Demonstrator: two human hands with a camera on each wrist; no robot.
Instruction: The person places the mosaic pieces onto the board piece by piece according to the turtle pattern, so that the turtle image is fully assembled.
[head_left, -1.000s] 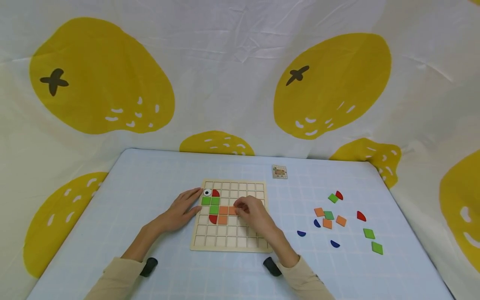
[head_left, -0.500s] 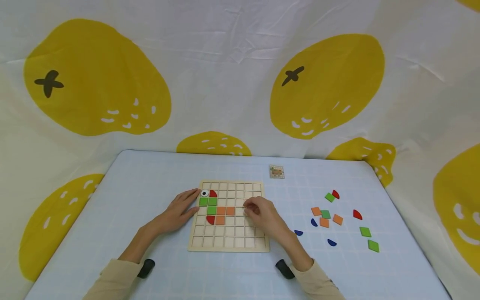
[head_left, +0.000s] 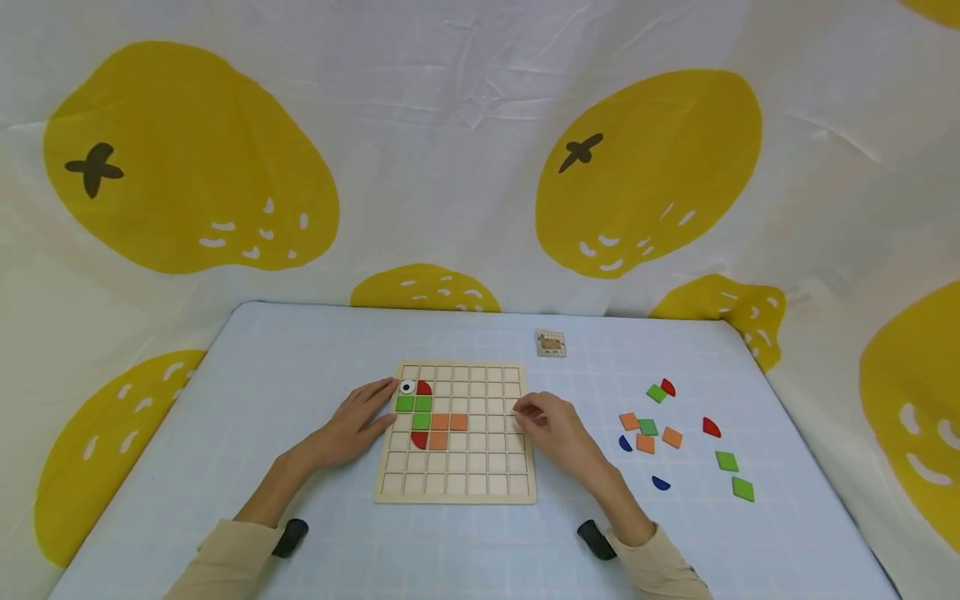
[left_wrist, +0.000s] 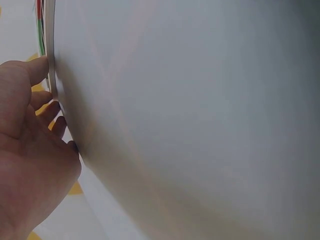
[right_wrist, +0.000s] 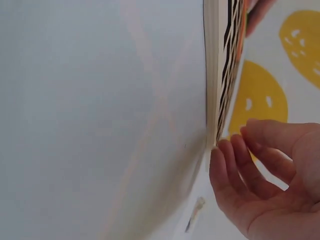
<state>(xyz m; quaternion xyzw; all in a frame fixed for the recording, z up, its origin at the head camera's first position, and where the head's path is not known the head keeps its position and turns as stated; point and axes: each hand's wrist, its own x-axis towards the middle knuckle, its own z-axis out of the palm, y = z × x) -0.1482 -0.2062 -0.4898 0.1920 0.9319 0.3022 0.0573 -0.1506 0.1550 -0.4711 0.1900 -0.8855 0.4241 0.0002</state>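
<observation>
1. Presently, we see the grid board [head_left: 456, 500] lying flat on the table, with the left hand [head_left: 351, 427] at its left rim. Those fingers are extended, thumb apart from them, touching the edge without wrapping round it. A sideways push there, we judge, could slide the board.
2. The right hand [head_left: 557, 429] is at the right rim, fingers loosely bent; we make out nothing between them. Whether the fingertips touch wood we cannot tell. A low dip might knock the edge.
3. In the board's left part sit an eye piece [head_left: 407, 387], two red quarter-rounds [head_left: 423, 388], three green squares [head_left: 423, 403] and three orange squares [head_left: 439, 422]. They look thin, so a dragging fingertip could lift one from its cell.
4. Off to the right, we find loose orange tiles [head_left: 672, 437] and a loose green tile [head_left: 647, 427] crowded together; grabbing one could drag its neighbours.
5. Nearer the right forearm [head_left: 611, 492] lies a blue half-disc [head_left: 661, 482]; an outward swing might sweep it away.
</observation>
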